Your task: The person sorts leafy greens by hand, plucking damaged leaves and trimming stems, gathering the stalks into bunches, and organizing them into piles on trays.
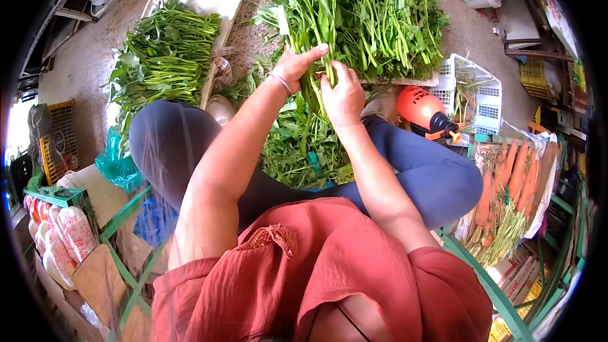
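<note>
My left hand (294, 68), with a bracelet at the wrist, is closed round the stems of a bunch of leafy greens (322, 22). Close beside it, my right hand (344, 94) has its fingers pressed on the lower stems of that same bunch. Behind both hands lies a large pile of greens (396, 25). More loose greens (297, 145) fill the space between my legs, below the hands. Off to the left, stacked greens (168, 57) rest on a white tray (221, 9).
An orange spray bottle (421, 106) stands by my right knee, beside a white crate (491, 98). Carrots (516, 174) lie farther right. A teal plastic bag (120, 163) is near my left knee, with a yellow crate (60, 133) beyond.
</note>
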Tool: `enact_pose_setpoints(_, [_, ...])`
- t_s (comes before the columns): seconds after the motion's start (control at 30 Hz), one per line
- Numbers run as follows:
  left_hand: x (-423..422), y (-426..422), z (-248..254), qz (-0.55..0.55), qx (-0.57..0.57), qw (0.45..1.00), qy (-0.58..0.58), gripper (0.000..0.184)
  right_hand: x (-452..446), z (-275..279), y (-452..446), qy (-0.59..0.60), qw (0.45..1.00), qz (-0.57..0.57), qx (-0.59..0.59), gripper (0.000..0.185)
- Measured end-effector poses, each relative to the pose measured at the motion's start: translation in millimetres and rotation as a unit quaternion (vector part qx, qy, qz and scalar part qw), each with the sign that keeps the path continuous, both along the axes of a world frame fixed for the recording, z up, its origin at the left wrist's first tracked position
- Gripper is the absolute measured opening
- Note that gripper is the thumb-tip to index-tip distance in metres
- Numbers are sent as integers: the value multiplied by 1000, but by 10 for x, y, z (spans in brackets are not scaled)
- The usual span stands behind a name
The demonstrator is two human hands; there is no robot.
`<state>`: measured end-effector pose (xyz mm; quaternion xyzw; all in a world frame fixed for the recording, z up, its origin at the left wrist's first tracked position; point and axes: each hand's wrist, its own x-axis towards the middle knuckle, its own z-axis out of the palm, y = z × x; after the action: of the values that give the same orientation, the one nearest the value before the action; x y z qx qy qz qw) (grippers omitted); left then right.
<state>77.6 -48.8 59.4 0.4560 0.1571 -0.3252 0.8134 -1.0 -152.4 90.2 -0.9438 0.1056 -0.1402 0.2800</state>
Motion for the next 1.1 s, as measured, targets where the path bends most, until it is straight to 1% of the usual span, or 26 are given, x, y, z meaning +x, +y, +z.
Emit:
enact_pose_setpoints(0.03, [-6, -2, -9, 9, 6, 999, -36, 18, -11, 19, 20, 9, 1000, 12, 1, 30])
enact_pose_setpoints(0.07, [-12, 14, -21, 11, -14, 999, -31, 15, -14, 1, 31, -8, 999, 40, 16, 30])
enact_pose_setpoints(0.1, [0, 45, -26, 2, -21, 1000, -2, 13, -17, 19, 61, -11, 998, 59, 30, 31])
enact_pose_setpoints(0.17, [23, 118, -36, 11, -11, 999, 40, 11, -27, -20, 71, -11, 987, 95, 129, 29])
enact_pose_setpoints(0.2, [19, 154, -11, 17, -20, 999, 37, 10, 0, -60, 72, 21, 968, 66, 242, 31])
enact_pose_setpoints(0.23, [15, 168, 13, 18, -28, 998, 58, 12, 44, -102, 63, 54, 934, 35, 351, 33])
enact_pose_setpoints(0.27, [7, 183, 37, 13, -46, 997, 60, 13, 81, -130, 14, 63, 913, 9, 402, 33])
enact_pose_setpoints(0.3, [-5, 195, 61, 7, -64, 996, 62, 15, 113, -122, -1, 46, 896, -1, 442, 31])
enact_pose_setpoints(0.33, [-17, 205, 62, 8, -64, 996, 62, 15, 156, -109, -24, 70, 873, -6, 483, 32])
enact_pose_setpoints(0.4, [-34, 228, 106, 7, -95, 995, 13, 16, 204, -14, -56, 114, 831, -12, 544, 30])
enact_pose_setpoints(0.43, [-45, 247, 138, 9, -95, 995, 12, 16, 203, -11, -59, 114, 831, -10, 544, 30])
enact_pose_setpoints(0.5, [-60, 293, 201, -6, -119, 992, 44, 15, 210, -6, -51, 131, 775, -26, 618, 25])
enact_pose_setpoints(0.53, [-73, 299, 206, 7, -110, 993, 38, 15, 209, -2, -24, 128, 761, -30, 636, 21])
enact_pose_setpoints(0.57, [-81, 313, 213, 8, -110, 993, 38, 15, 206, -17, 0, 129, 761, -29, 636, 21])
enact_pose_setpoints(0.63, [-86, 337, 272, -17, -131, 989, 58, 16, 206, -65, 35, 109, 780, -2, 616, 18])
enact_pose_setpoints(0.67, [-92, 342, 302, -28, -126, 991, 38, 17, 204, -79, 25, 115, 807, 11, 579, 20])
enact_pose_setpoints(0.7, [-96, 342, 284, -27, -127, 991, 38, 17, 221, -29, 28, 115, 808, 11, 578, 20])
enact_pose_setpoints(0.77, [-100, 340, 250, -18, -107, 994, 28, 17, 281, 77, 22, 135, 868, -66, 472, 29])
enact_pose_setpoints(0.8, [-106, 347, 274, 1, -103, 995, 20, 17, 367, 69, 15, 92, 909, -42, 404, 38])
enact_pose_setpoints(0.83, [-104, 350, 273, 2, -103, 994, 20, 17, 402, 75, -29, 89, 925, -44, 368, 39])
enact_pose_setpoints(0.9, [-109, 354, 272, 4, -98, 995, -31, 18, 528, 70, 10, 4, 971, -23, 239, 38])
enact_pose_setpoints(0.93, [-118, 357, 289, 12, -90, 995, -29, 20, 576, 103, 27, 23, 971, -11, 238, 32])
enact_pose_setpoints(0.97, [-118, 356, 276, 13, -90, 995, -30, 20, 615, 109, 26, 22, 971, -11, 238, 32])
enact_pose_setpoints(1.03, [-104, 356, 240, 21, -106, 993, -41, 20, 682, 194, 52, 121, 936, 46, 327, 25])
enact_pose_setpoints(1.07, [-98, 370, 216, 26, -101, 994, -33, 21, 677, 234, 49, 146, 930, 35, 337, 18])
enact_pose_setpoints(1.1, [-90, 387, 195, 29, -101, 994, -33, 21, 662, 274, 64, 147, 930, 37, 336, 18])
